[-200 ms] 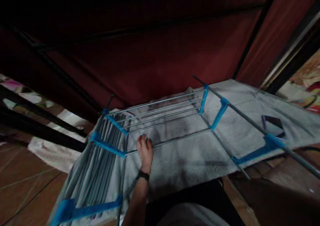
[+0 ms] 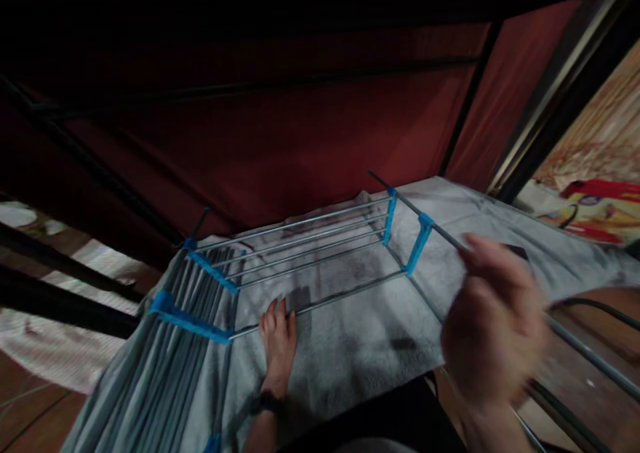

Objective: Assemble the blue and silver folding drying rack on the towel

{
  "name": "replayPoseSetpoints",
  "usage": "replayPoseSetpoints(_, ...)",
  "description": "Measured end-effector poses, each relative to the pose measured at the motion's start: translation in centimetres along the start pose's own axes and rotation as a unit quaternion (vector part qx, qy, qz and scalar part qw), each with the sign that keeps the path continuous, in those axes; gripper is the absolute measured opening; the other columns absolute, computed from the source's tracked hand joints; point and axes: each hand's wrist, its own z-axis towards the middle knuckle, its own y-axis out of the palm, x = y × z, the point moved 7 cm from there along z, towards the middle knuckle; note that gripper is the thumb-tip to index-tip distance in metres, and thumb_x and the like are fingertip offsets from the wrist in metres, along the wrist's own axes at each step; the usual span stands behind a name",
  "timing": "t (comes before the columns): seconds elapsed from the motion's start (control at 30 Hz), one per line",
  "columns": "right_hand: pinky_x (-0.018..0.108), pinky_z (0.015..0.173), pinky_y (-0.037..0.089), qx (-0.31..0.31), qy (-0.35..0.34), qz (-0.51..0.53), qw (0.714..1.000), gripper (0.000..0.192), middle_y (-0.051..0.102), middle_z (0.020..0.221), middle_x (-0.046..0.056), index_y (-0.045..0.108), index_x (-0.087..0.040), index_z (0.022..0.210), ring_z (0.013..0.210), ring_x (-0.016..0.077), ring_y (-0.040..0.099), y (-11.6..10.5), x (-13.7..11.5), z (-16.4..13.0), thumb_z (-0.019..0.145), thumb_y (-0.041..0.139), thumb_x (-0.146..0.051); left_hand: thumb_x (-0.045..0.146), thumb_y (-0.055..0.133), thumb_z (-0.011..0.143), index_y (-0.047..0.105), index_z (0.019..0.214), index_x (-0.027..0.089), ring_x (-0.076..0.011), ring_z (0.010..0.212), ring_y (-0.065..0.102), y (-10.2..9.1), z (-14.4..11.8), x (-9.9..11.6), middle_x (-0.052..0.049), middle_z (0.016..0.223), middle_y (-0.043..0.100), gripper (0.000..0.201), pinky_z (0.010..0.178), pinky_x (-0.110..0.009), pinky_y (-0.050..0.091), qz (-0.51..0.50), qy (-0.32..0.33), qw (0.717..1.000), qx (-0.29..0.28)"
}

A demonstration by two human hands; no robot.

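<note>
A metal rack with blue plastic brackets [image 2: 193, 321], which looks like a clothes drying rack, lies on a grey cloth [image 2: 373, 333]. My left hand [image 2: 279, 343], with a dark band at the wrist, has its fingers over the nearest cross rod [image 2: 345, 296], close to the left bracket. My right hand [image 2: 493, 326] is raised in front of the long right side tube [image 2: 595, 363], its fingers curled but smeared by motion. Whether it touches the tube cannot be made out. It hides the lower right bracket. Several thin parallel tubes [image 2: 183, 379] run along the left side.
Behind the rack stands a dark red panel [image 2: 320, 146] with black bars. A colourful red and yellow package [image 2: 600, 203] lies at the right. Pale woven cloth [image 2: 55, 333] and black bars lie at the left, and a dark cable [image 2: 590, 303] at the right.
My right hand has come into view at the right, in front of the side tube. My left hand stays at the cross rod. The view has shifted and turned a little.
</note>
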Motion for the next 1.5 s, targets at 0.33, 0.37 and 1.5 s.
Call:
replayPoseSetpoints(0.33, 0.053, 0.119, 0.045, -0.054, 0.170, -0.100, 0.979, 0.060, 0.058, 0.145, 0.015, 0.054, -0.019, 0.151, 0.139, 0.0300, 0.051, 8.1, 17.5, -10.1, 0.091, 0.047, -0.023, 0.025, 0.036, 0.103, 0.060, 0.146, 0.010, -0.0343, 0.143, 0.051, 1.3, -2.8, -1.2, -0.022, 0.145, 0.062, 0.051, 0.127, -0.057, 0.030, 0.078, -0.021, 0.996, -0.027)
replayPoseSetpoints(0.37, 0.052, 0.119, 0.046, -0.060, 0.171, -0.126, 0.975, 0.062, 0.057, 0.145, 0.016, 0.052, -0.018, 0.152, 0.140, 0.0305, 0.051, 8.1, 18.7, -10.9, 0.090, 0.047, -0.023, 0.025, 0.037, 0.103, 0.060, 0.146, 0.011, -0.0339, 0.143, 0.051, 1.3, -2.7, -1.1, -0.021, 0.145, 0.062, 0.051, 0.128, -0.057, 0.029, 0.079, -0.022, 0.996, -0.028)
replayPoseSetpoints(1.5, 0.054, 0.117, 0.041, -0.186, 0.098, -0.331, 0.920, 0.057, 0.060, 0.153, 0.020, 0.066, -0.013, 0.146, 0.143, 0.0361, 0.055, 8.7, 20.9, -16.9, 0.107, 0.035, -0.042, 0.040, 0.040, 0.100, 0.062, 0.143, 0.013, -0.0385, 0.141, 0.051, 1.1, -2.2, -0.3, -0.023, 0.139, 0.064, 0.055, 0.124, -0.060, 0.031, 0.129, -0.006, 0.991, -0.020)
